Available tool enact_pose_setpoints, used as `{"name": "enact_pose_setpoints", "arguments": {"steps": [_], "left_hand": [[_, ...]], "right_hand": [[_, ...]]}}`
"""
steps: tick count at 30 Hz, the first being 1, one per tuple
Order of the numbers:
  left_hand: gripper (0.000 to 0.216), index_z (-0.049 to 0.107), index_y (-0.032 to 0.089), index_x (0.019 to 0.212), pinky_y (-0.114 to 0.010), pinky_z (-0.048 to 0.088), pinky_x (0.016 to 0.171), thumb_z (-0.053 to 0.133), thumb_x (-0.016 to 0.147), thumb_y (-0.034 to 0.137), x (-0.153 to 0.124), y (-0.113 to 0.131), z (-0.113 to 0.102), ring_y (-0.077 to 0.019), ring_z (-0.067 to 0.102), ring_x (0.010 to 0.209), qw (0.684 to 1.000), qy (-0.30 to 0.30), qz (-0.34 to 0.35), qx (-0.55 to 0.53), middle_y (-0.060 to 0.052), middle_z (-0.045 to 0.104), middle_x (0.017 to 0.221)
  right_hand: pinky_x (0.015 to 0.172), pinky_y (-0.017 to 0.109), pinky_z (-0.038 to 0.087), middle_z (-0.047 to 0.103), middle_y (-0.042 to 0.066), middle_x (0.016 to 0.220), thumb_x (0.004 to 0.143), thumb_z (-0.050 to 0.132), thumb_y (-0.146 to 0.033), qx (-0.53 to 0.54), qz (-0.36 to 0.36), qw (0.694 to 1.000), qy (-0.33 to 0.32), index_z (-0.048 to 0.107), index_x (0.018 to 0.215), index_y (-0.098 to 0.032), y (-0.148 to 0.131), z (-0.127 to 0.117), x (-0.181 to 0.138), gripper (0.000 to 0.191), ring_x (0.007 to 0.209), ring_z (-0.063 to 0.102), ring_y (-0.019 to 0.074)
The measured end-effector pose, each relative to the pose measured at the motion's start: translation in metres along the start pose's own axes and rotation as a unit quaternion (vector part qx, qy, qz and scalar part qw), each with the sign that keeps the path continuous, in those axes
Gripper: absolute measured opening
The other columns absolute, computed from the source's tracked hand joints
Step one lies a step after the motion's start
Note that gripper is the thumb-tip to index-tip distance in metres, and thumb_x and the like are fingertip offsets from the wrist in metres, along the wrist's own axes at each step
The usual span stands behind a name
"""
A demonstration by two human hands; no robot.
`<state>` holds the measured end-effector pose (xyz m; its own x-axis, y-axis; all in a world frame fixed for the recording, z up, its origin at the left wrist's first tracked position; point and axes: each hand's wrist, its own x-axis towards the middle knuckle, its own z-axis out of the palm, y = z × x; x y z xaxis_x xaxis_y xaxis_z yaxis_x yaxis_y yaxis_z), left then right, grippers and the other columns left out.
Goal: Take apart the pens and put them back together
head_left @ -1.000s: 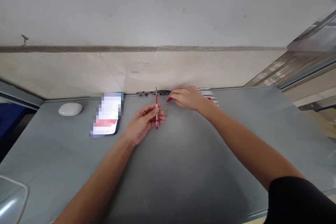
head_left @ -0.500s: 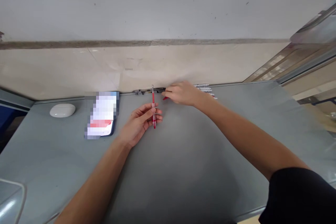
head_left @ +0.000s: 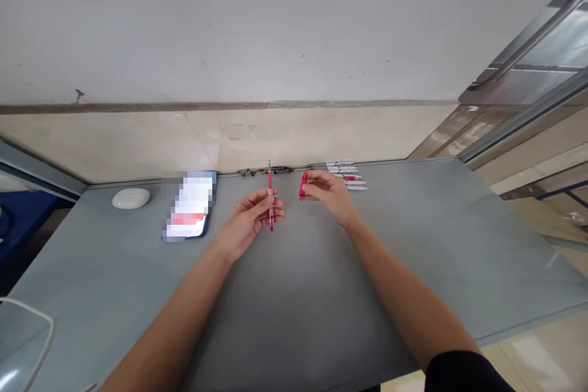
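a grey table [head_left: 321, 294] stands against a pale wall. near its back edge, toward the left corner, lies a white oval case [head_left: 131, 198]. just right of it rests a phone [head_left: 189, 208], its screen blurred. a white cable [head_left: 27, 324] loops over the front left corner.

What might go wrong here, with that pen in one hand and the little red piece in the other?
The left hand pinches the red pen upright with fingertips only, so it may slip onto the grey table. The small red cap in the right hand looks easy to drop. A dropped piece might roll into the loose pens behind.
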<state>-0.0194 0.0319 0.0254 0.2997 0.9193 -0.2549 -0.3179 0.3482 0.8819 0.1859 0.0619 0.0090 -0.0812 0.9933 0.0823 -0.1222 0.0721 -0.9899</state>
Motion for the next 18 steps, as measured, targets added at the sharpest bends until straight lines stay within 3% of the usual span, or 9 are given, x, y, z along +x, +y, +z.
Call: {"name": "enact_pose_setpoints", "arguments": {"steps": [3,7,18], "left_hand": [[0.030,0.066,0.017,0.104,-0.033,0.053,0.079,0.072,0.078,0.031,-0.006,-0.004,0.003,-0.0160,0.066,0.077,1.000,-0.005,-0.005,0.001,-0.005,0.069,0.091],[0.030,0.065,0.017,0.105,-0.034,0.053,0.082,0.071,0.080,0.032,-0.011,-0.015,0.004,-0.0159,0.067,0.078,1.000,-0.018,-0.006,-0.008,-0.005,0.069,0.091],[0.030,0.066,0.018,0.105,-0.035,0.053,0.082,0.072,0.079,0.032,-0.016,-0.023,0.003,-0.0161,0.067,0.079,1.000,-0.015,0.008,-0.009,-0.005,0.069,0.091]], "right_hand": [[0.069,0.034,0.059,0.068,0.000,0.091,0.069,0.073,-0.033,0.099,0.038,0.994,0.004,0.068,0.086,-0.024,0.004,0.001,-0.015,0.020,0.073,0.065,0.0134],[0.063,0.029,0.058,0.068,-0.001,0.083,0.069,0.073,-0.028,0.160,0.061,0.985,-0.012,0.067,0.085,-0.023,0.008,-0.001,-0.027,0.019,0.070,0.066,0.0132],[0.058,0.028,0.055,0.067,-0.002,0.081,0.068,0.073,-0.026,0.166,0.062,0.982,-0.069,0.068,0.093,-0.024,0.013,-0.008,-0.032,0.025,0.068,0.065,0.0131]]}}
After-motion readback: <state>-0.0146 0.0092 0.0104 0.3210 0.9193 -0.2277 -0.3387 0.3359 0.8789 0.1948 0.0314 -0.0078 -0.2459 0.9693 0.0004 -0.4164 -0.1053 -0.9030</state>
